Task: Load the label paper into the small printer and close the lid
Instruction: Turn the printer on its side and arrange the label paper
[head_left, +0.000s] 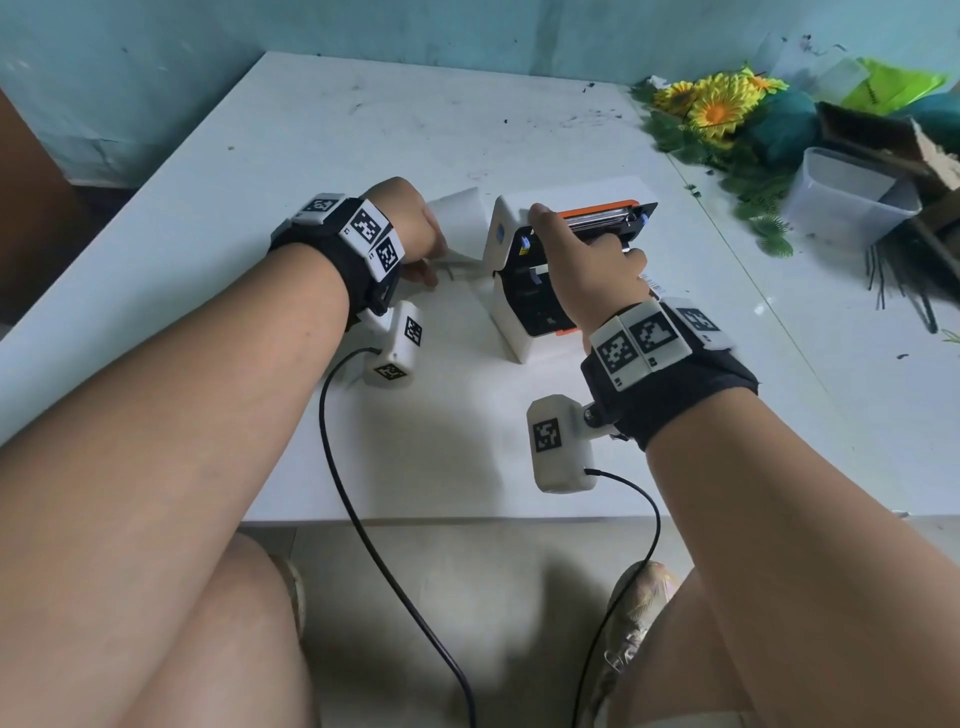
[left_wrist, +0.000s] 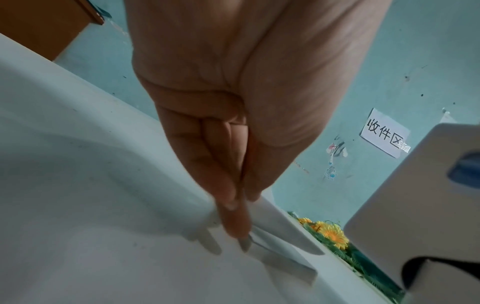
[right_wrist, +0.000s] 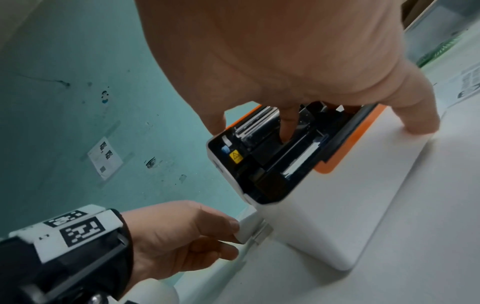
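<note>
The wall (left_wrist: 428, 61) behind the bench (head_left: 322, 135) carried a white sign (left_wrist: 384, 133) reading "收件区". Inside the printer (head_left: 511, 312), a yellow triangular warning sticker (right_wrist: 235, 156) was visible; other print there was too small to read. A printed sheet (right_wrist: 470, 84) lay on the bench beyond the printer, its text illegible.

The printer stood near the middle of the bench with its lid (head_left: 597, 205) raised. The right hand (head_left: 587, 265) gripped the open mechanism, 1 finger inside and another on the white housing. The left hand (head_left: 415, 228) pinched the label paper (head_left: 462, 208) on the bench just left of the printer; thumb and fingertips (left_wrist: 233, 224) were closed together on the sheet edge.

Artificial sunflowers (head_left: 717, 104) and a clear container (head_left: 852, 197) crowded the far right corner. Bare surface extended toward the far left corner and the near edge. 2 cables (head_left: 363, 519) hung over the near edge.
</note>
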